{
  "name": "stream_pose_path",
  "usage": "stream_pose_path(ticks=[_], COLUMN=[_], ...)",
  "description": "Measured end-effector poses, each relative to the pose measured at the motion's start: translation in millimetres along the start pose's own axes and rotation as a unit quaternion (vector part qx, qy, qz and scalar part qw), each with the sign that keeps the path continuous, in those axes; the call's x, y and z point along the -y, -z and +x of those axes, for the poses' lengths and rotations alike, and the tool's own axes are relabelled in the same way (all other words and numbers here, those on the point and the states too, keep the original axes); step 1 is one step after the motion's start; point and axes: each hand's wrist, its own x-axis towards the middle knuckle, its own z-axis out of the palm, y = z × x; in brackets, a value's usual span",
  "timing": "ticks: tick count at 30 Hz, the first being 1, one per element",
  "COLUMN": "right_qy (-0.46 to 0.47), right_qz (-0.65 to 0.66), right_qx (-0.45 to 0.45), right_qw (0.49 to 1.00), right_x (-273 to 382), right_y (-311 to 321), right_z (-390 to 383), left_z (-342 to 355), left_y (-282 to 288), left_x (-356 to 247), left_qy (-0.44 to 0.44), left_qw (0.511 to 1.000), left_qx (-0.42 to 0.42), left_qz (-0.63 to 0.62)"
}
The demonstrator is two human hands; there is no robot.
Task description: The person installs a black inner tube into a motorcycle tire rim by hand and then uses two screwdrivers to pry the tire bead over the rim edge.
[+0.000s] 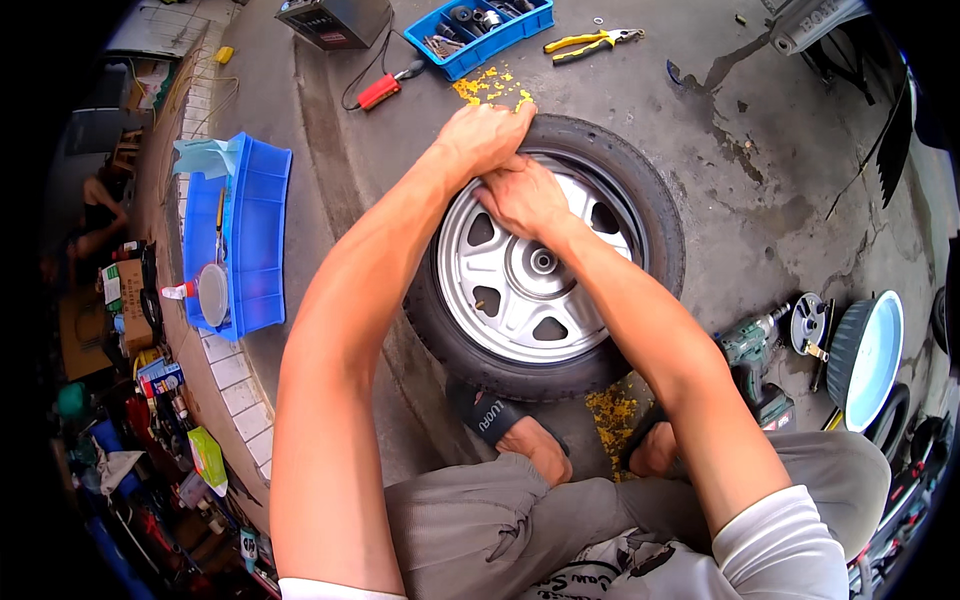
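A black tyre (655, 190) on a silver wheel rim (545, 340) lies flat on the floor before my feet. My left hand (485, 137) is closed over the tyre's far edge, its fingertips bent down over the outer side. Just nearer, my right hand (524, 197) presses at the far inner edge of the tyre where it meets the rim. Its fingers are curled in and partly hidden beside my left wrist. A short valve stem (481, 304) shows on the left of the rim.
Beyond the tyre are a blue tool tray (470, 62), yellow-handled pliers (590, 45) and a red-handled tool (380, 92). On the left stands a blue bin (262, 240). To the right are a cordless drill (752, 350), a metal disc (808, 320) and a round basin (872, 360).
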Motion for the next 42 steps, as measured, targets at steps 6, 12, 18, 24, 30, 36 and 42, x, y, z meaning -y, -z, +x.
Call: stream_pose_path(ticks=[6, 12, 18, 24, 30, 36, 42], right_qy=[0.071, -0.044, -0.057, -0.036, -0.046, -0.027, -0.106], right_qz=[-0.172, -0.122, -0.110, -0.129, -0.148, -0.151, -0.052], right_qx=[-0.100, -0.090, -0.068, -0.101, -0.083, -0.134, 0.081], right_qw=[0.977, 0.987, 0.990, 0.986, 0.984, 0.979, 0.990], right_x=[-3.6, 9.8, 32.5, 38.9, 13.5, 11.6, 14.9], right_y=[-9.5, -22.3, -35.8, -29.3, -27.5, -22.0, -5.4], right_z=[-17.2, -37.6, -34.5, -36.0, -17.1, 0.3, 42.4], left_z=[-53.5, -74.5, -66.9, -71.8, -76.8, -81.9, -96.8], left_y=[-23.8, -38.8, -57.2, -43.8, -33.9, -36.0, -41.1], left_x=[40.8, 39.5, 44.0, 53.8, 43.6, 47.2, 56.2], left_qy=[0.096, 0.218, 0.251, 0.232, 0.248, 0.242, 0.257], left_qw=[0.993, 0.975, 0.960, 0.967, 0.959, 0.961, 0.958], left_qx=[-0.057, -0.002, -0.034, -0.042, -0.070, -0.070, -0.042], left_qz=[-0.023, -0.040, -0.119, -0.093, -0.116, -0.110, -0.125])
